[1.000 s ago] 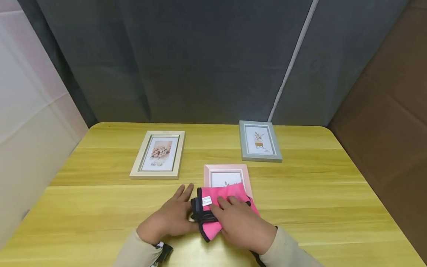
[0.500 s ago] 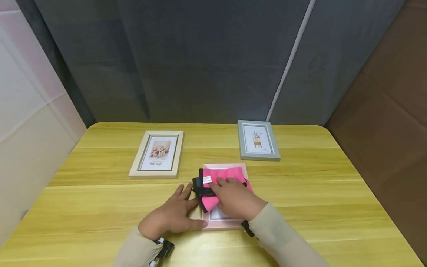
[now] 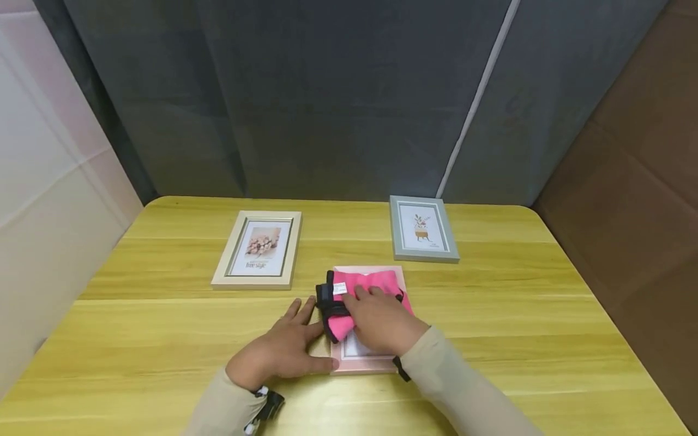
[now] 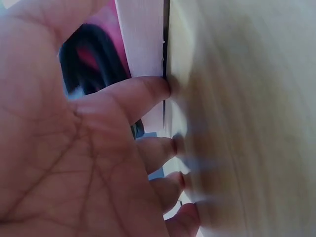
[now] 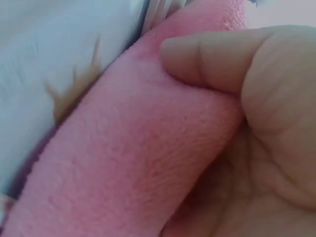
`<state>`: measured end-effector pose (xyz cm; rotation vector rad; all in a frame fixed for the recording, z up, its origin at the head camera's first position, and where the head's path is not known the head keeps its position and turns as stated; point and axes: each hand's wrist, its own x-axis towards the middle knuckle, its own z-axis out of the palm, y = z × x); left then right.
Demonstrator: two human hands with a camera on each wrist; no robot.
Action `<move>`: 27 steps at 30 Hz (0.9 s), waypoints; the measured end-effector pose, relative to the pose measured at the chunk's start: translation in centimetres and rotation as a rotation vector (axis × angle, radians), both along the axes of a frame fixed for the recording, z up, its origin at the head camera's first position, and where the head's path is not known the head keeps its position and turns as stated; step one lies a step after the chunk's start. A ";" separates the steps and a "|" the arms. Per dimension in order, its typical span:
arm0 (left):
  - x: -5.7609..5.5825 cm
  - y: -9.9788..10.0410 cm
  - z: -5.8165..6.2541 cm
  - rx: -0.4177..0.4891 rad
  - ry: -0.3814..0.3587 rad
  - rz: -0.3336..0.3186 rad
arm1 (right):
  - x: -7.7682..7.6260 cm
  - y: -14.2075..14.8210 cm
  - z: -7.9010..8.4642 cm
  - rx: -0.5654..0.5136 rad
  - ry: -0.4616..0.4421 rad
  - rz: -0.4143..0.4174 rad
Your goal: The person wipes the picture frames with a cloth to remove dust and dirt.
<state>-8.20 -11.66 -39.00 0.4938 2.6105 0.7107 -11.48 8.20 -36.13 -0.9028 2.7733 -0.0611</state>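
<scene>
Cloth [image 3: 373,280], fuzzy pink with black trim, sits farther up the pink rectangular frame [image 3: 364,366] than a second ago; your right grip [image 3: 382,324] apparently pinches it, fingers partly hidden, while your left grip [image 3: 283,351] splays at the frame's edge on the wood-grained tabletop [image 3: 518,333].

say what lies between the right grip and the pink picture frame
The head view shows a black-edged pink cloth under the right grip, over the pink picture frame.
</scene>
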 end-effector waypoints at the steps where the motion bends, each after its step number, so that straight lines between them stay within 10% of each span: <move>1: 0.0 0.0 0.0 -0.004 -0.002 -0.003 | -0.6 -0.1 -0.1 -0.005 -0.005 -0.014; 5: 0.1 0.1 -0.2 0.003 0.000 0.007 | -1.2 0.1 -0.2 -0.002 -0.026 -0.006; 15: 0.5 0.2 -0.5 0.047 0.050 0.044 | 4.4 1.7 0.6 0.007 -0.009 0.155; 27: 0.3 -0.2 -0.5 0.021 -0.020 0.033 | -0.5 -0.2 -0.2 0.051 -0.044 -0.022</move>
